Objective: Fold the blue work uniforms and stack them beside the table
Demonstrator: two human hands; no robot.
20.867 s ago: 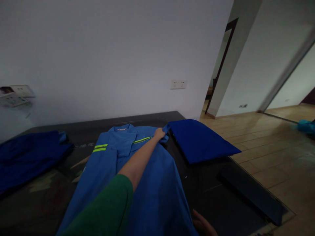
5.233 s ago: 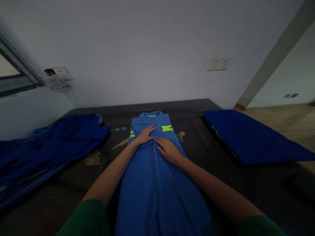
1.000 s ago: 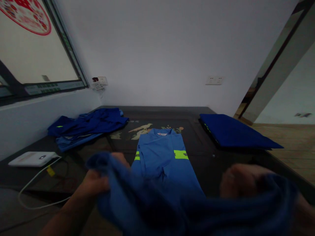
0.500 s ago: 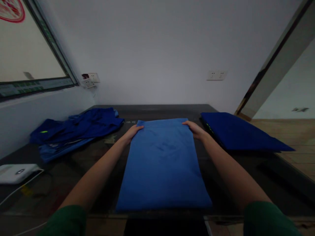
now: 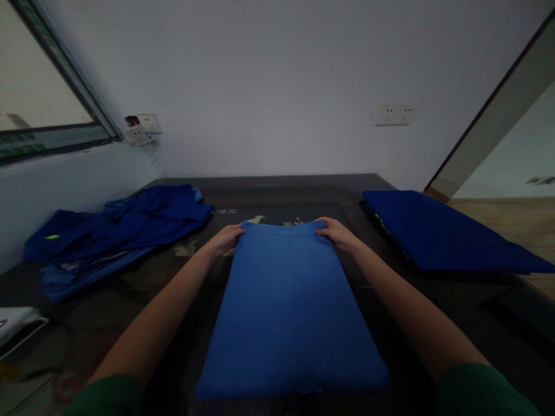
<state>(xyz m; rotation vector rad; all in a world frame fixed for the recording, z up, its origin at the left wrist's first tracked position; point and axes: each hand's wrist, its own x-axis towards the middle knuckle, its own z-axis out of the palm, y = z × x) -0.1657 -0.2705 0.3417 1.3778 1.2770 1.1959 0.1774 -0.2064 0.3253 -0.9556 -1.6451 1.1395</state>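
Observation:
A light blue garment (image 5: 288, 306), folded into a long panel, stretches over the dark table in front of me. Its kind cannot be told from this side. My left hand (image 5: 228, 238) pinches the far left corner, thumb on top. At the far right corner, my right hand (image 5: 336, 232) grips the cloth the same way. The far edge between the hands sags slightly and shows a seam band. Toward me the panel widens, and its near edge lies close to the table's front.
A rumpled pile of dark blue clothes (image 5: 130, 222) lies to the left on the table (image 5: 269, 190). On the right sits a neat dark blue folded stack (image 5: 446, 234). A white device (image 5: 15, 323) with a cable is at the left edge. Wall sockets (image 5: 394, 114) are behind.
The far edge of the light blue garment has come nearer to me, with both hands still on its corners. The wrinkles in its upper part have smoothed out. My view has shifted slightly.

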